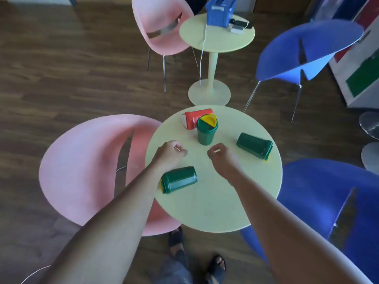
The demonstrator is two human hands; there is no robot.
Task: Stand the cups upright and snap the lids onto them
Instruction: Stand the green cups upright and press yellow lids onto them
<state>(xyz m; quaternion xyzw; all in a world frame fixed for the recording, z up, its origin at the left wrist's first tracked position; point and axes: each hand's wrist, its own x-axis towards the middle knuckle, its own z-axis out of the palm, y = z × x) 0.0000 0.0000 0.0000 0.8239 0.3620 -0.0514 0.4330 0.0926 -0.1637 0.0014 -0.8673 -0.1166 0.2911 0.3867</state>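
Observation:
On the round pale table (pixel 215 206) one green cup (pixel 206 132) stands upright with a green and yellow lid on top. Behind it a red cup (pixel 196 118) lies on its side, white lid end to the left. Another green cup (pixel 254 146) lies on its side at the right, and a third green cup (pixel 178 179) lies near the left edge, partly under my left forearm. My left hand (pixel 171 152) and my right hand (pixel 222 155) hover in front of the upright cup, fingers curled, with nothing held.
A pink chair (pixel 86 171) stands left of the table and a blue chair (pixel 328 197) right of it. Farther back are a second round table (pixel 217 39) with a blue box (pixel 220 11), another pink chair (pixel 162 25) and another blue chair (pixel 303 50).

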